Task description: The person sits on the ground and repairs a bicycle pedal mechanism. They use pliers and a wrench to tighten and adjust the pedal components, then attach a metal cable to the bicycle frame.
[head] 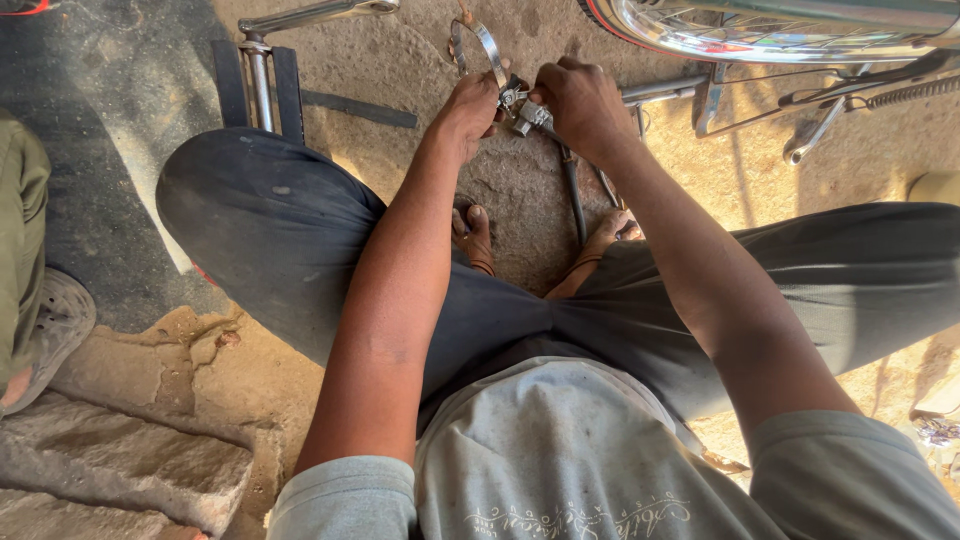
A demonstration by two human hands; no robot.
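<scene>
Dark grey trousers (270, 230), pale grey shirt (560, 450) with whitish script pattern, silvery metal clamp (480, 45), sandy brown ground (520, 190), possibly olive trouser leg (20, 230)

A bicycle wheel (780, 25), a pedal (262, 85) and another person's shoe (45, 325).

This looks like an open-air, roadside bicycle repair spot rather than an indoor workshop. The work goes on at ground level, on a rough, sunlit floor of packed earth and cracked concrete (520, 190) edged with broken grey stone slabs (120, 460). A chromed bicycle wheel rim with a black tyre (760, 30) stands at the top, beside a metal kickstand with a coiled spring (900, 92). A steel hand pump with black foot plates (262, 80) and long dark metal tools (574, 195) lie on the dirt.
</scene>
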